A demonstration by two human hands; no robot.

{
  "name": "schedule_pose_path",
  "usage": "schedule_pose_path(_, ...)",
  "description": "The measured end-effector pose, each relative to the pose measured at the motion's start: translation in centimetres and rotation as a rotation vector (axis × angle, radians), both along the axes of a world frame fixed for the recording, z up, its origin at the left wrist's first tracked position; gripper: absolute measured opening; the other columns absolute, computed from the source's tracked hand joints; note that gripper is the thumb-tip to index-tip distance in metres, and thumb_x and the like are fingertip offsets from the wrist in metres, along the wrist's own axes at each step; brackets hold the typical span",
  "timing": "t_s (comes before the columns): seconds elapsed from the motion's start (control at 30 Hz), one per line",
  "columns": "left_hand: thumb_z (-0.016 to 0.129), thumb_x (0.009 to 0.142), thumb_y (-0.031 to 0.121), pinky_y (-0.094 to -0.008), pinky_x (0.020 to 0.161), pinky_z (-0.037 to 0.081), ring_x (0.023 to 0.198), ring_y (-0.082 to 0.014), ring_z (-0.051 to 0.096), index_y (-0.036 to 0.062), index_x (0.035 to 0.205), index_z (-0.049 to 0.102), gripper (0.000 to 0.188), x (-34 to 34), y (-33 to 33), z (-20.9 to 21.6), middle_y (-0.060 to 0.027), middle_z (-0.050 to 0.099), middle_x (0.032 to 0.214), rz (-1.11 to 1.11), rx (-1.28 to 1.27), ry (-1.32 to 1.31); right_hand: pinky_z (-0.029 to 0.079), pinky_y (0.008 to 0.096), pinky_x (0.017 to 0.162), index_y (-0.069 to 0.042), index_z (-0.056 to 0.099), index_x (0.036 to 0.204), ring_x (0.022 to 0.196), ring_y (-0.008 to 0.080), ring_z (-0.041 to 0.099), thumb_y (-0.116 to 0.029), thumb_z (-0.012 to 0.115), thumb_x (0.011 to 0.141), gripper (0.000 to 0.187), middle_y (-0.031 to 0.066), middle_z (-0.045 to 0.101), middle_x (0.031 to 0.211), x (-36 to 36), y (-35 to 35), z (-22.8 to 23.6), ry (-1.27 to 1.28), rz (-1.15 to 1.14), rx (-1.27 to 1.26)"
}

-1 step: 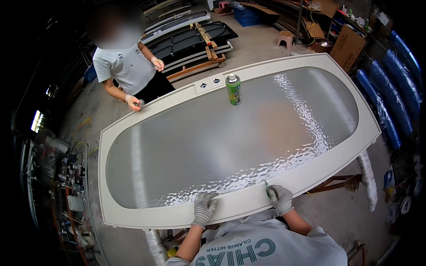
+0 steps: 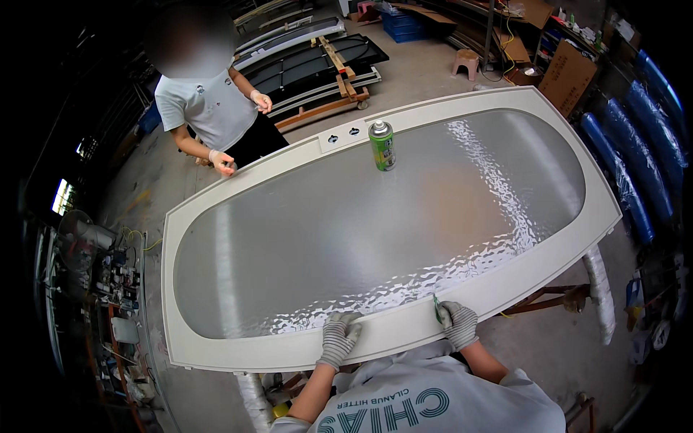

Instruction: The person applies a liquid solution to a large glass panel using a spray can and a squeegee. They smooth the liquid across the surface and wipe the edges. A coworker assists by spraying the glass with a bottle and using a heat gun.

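Note:
A large cream-framed panel (image 2: 180, 346) with rippled, translucent glass (image 2: 325, 238) lies flat before me. My left hand (image 2: 339, 340), in a striped grey glove, rests on the near frame with its fingers stretched toward the glass edge. Farther right, my right hand (image 2: 458, 325) is gloved the same way and closed on a thin green tool (image 2: 438, 309), whose narrow tip points to where glass and frame meet. Its exact kind is hidden by the fingers. A green spray can (image 2: 382, 146) stands upright on the glass near the far edge.
Across the panel, at the far left, a co-worker in a pale shirt (image 2: 209, 105) holds one hand (image 2: 224, 163) by the frame. Wrapped supports (image 2: 598, 296) show beneath the panel. Blue film-wrapped rolls (image 2: 617, 177) lean at the right; stacked frames (image 2: 317, 68) lie behind.
My left hand has shifted slightly to the right along the frame. The co-worker's hands have moved a little; my right hand keeps almost the same place.

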State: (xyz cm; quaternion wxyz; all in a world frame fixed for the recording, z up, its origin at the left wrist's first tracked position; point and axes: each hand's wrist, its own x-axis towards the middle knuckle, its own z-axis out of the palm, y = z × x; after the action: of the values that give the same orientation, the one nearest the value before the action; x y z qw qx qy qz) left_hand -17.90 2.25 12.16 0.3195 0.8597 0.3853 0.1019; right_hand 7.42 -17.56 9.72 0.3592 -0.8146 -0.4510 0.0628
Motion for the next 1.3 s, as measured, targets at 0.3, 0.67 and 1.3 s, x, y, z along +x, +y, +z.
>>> schedule_pose_path(0.3,0.065,0.087,0.051,-0.0366,0.1,0.044,0.115,-0.0209,0.055,0.0043,0.119,0.063,0.057,6.8,-1.1,6.3,-0.0083,0.061,0.121,0.074,-1.282,-0.552,0.05,0.0407,0.064,-0.006,0.063,0.094,0.069,0.0311,0.063,-0.02,0.062,0.089,0.015,0.0146,0.066,0.08,-0.1,1.7,-0.2,0.215,-0.171,0.135)
schedule_pose_path(0.67,0.055,0.098,0.034,-0.0337,0.102,0.042,0.114,-0.0207,0.058,0.0012,0.118,0.063,0.039,6.0,2.3,3.9,-0.0091,0.065,0.116,0.198,-1.072,-0.621,0.051,0.0314,0.068,-0.003,0.062,0.108,0.072,0.0189,0.063,-0.021,0.061,0.092,0.024,0.012,0.064,0.085,-1.6,12.0,1.6,0.559,-0.045,0.2)
schedule_pose_path(1.3,0.052,0.086,0.036,-0.0546,0.116,0.015,0.137,-0.0478,0.027,-0.0081,0.144,0.028,0.076,0.0,20.6,-3.8,-0.0313,0.03,0.147,0.248,0.54,0.254,0.051,0.0427,0.083,-0.016,0.068,0.114,0.093,0.0352,0.065,-0.046,0.054,0.093,0.039,0.0154,0.069,0.102,9.1,39.2,2.9,0.107,0.355,-0.316)
